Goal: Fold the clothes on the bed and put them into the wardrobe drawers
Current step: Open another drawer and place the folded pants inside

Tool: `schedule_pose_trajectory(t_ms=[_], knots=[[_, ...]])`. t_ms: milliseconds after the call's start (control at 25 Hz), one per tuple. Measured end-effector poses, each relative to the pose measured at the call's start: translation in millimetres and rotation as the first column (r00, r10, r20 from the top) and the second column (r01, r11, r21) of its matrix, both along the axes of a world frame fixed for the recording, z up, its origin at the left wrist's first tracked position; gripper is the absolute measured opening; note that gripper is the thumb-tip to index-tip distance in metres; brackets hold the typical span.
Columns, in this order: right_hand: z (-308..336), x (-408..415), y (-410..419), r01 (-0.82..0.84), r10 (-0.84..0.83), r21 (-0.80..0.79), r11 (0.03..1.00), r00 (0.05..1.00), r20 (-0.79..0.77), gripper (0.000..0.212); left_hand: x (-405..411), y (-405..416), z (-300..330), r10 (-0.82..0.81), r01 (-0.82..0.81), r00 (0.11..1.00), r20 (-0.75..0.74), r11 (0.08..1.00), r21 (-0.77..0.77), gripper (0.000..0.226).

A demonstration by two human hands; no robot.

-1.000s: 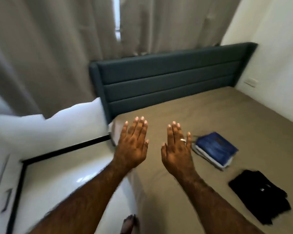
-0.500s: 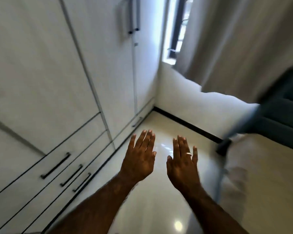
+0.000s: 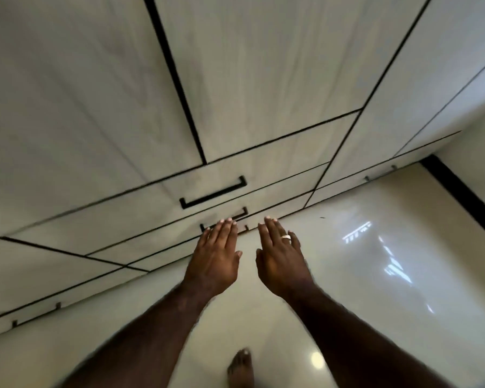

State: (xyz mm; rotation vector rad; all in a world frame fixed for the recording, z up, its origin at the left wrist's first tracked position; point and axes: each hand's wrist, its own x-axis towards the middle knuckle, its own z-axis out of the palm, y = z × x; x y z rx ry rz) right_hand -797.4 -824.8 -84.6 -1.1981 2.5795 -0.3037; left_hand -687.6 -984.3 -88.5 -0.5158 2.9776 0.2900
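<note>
- Both hands are held out flat, palms down, with nothing in them; the left hand (image 3: 213, 261) and right hand (image 3: 282, 261) sit side by side, a small gap between them.
- Fingers (image 3: 226, 231) on both hands are straight and close together, clamped on nothing, which suggests a reach toward the wardrobe drawers (image 3: 249, 177) to open one.
- Just beyond the fingertips lie the lower drawer handles; the top handle (image 3: 213, 193) is a little farther up.
- All the drawers are closed.
- The clothes and the bed are out of view.
- A bare foot (image 3: 240, 368) stands on the glossy floor (image 3: 375, 275) below the wrists.
</note>
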Motion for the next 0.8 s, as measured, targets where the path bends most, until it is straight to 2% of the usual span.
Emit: schedule_pose_trajectory(t_ms=[40,120,240,360,560,800], knots=[[-44,1,-20,-0.067,0.066,0.045,0.997,0.998,0.023,0.07,1,-13,-39,0.031,-0.031,0.999,0.019,0.999,-0.013,0.071],[-92,-8,-45,-0.159,0.155,0.095,0.983,0.987,0.048,0.07,-10,-29,-77,0.063,-0.065,0.997,0.053,0.997,0.036,0.076],[-155,-26,-85,-0.217,0.217,0.154,0.964,0.976,0.022,0.072,-18,-52,-140,0.106,-0.112,0.989,0.106,0.993,0.049,0.088],[-189,-39,-118,-0.26,0.263,0.194,0.946,0.965,0.011,0.076,-17,-74,-180,0.16,-0.164,0.979,0.129,0.986,0.022,0.092],[-208,-37,-136,-0.207,0.217,0.177,0.962,0.976,-0.036,0.079,-19,-77,-206,0.236,-0.237,0.971,0.048,0.971,0.023,0.091],[-199,-30,-127,-0.25,0.266,0.149,0.957,0.959,-0.094,0.073,-7,-65,-199,0.192,-0.199,0.972,0.138,0.979,0.039,0.094]])
